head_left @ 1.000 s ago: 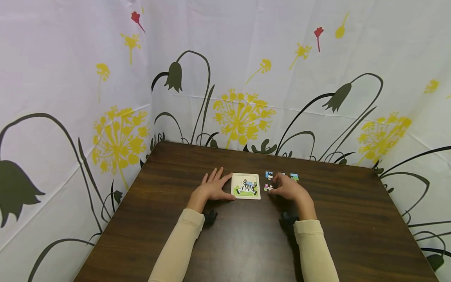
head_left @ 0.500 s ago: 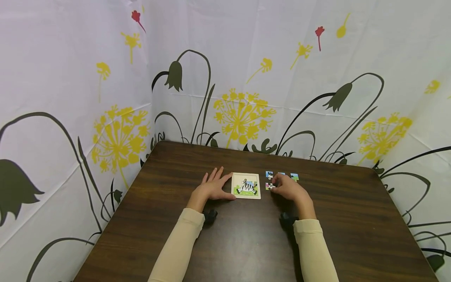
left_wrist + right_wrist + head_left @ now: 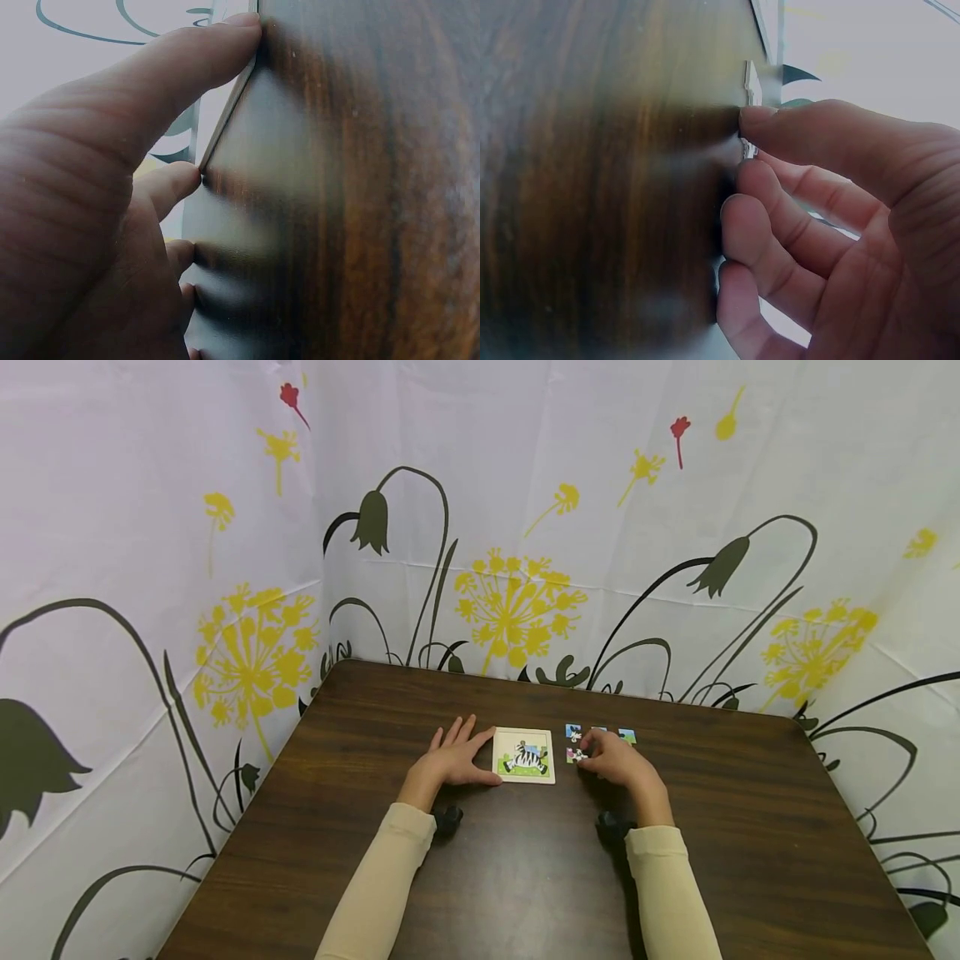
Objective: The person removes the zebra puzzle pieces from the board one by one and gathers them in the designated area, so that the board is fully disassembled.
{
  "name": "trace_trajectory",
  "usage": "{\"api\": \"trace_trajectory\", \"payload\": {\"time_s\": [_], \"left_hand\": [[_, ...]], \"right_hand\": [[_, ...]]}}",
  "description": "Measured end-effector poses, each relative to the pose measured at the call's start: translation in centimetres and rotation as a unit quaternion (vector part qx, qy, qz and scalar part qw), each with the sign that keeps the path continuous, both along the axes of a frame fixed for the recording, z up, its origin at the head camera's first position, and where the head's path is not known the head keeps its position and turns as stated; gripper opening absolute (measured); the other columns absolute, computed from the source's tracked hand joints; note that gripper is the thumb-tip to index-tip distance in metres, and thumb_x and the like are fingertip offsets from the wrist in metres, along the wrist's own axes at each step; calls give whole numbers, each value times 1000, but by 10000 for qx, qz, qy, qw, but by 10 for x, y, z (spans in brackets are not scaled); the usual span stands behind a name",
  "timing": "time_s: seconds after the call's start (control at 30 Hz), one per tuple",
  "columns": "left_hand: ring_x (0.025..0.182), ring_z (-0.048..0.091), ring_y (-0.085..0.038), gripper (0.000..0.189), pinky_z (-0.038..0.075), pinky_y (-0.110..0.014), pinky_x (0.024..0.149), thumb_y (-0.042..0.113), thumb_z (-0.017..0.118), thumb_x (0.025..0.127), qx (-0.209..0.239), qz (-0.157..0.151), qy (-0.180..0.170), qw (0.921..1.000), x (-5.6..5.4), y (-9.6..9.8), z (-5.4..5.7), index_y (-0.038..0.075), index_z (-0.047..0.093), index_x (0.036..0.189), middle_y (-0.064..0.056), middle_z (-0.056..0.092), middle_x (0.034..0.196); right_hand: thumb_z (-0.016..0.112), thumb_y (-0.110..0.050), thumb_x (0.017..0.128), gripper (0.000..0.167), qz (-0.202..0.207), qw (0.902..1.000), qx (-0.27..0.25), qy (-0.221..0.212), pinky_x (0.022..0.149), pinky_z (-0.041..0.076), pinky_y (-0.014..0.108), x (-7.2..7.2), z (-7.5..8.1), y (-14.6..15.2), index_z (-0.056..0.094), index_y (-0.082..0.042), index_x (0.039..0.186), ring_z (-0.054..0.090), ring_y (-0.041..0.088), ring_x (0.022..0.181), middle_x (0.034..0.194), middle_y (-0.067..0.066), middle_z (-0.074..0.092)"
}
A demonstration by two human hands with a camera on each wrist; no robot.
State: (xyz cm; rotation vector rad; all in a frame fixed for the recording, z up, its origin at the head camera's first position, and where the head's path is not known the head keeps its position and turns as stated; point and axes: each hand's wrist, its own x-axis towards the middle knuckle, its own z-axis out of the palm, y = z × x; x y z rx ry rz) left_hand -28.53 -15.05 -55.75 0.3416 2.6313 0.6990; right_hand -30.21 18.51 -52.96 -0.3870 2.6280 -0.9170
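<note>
A square wooden puzzle board point(image 3: 552, 758) with a zebra picture partly laid in it lies on the table. My left hand point(image 3: 447, 764) rests at its left side, fingers spread; the thumb touches the near corner and the index finger the far corner. In the left wrist view the board's edge point(image 3: 226, 116) runs between these fingertips. Right of the board, my right hand point(image 3: 618, 764) pinches a pink and green puzzle piece point(image 3: 573, 755) between thumb and finger, at the tabletop. The right wrist view has the piece point(image 3: 753, 81) edge-on, partly behind the thumb; the other fingers are curled.
Just beyond the right hand lie a black, white and blue puzzle piece point(image 3: 573, 732), a blue piece point(image 3: 598, 728) mostly hidden by the fingers, and a blue-green piece point(image 3: 627, 736). A flower-patterned cloth point(image 3: 510, 485) hangs behind the dark wooden table point(image 3: 510, 877).
The pink and green puzzle piece has shifted slightly right and away from the board, with the right fingertips on it. The left hand and the board have stayed in place.
</note>
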Motion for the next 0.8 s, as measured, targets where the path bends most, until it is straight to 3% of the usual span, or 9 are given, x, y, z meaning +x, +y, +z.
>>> {"api": "trace_trajectory", "payload": {"time_s": [0.2,0.4,0.6,0.8], "left_hand": [[170,-12,-34,106,-11,-62,134,62,78,91,0,-21,37,10000,0,0,0,32,19,175,-9,-7,183],[170,-13,-33,108,-11,-62,134,64,77,91,-83,-39,-17,10000,-4,-2,-5,34,17,175,-8,-9,183],[170,-14,-31,108,-11,-62,134,70,74,90,-278,-37,-11,9996,-7,-3,-9,38,14,174,-5,-11,183],[169,-15,-34,106,-12,-63,133,64,75,93,-97,-87,-40,9999,-5,-2,-8,33,15,175,-8,-11,183]], "right_hand": [[74,-13,100,28,-39,9999,-136,3,63,53,32,-2,-1,3,63,1,121,63,20,71,90,13,70],[73,-18,102,25,-154,9992,-65,363,68,53,33,-1,1,-11,67,-2,120,64,20,78,99,14,73],[73,-22,103,29,312,9981,-49,523,69,51,35,0,5,-49,68,-7,127,61,21,77,99,11,72],[76,-22,101,37,590,9971,238,413,72,55,35,-1,0,-75,68,-8,135,64,18,79,100,8,73]]}}
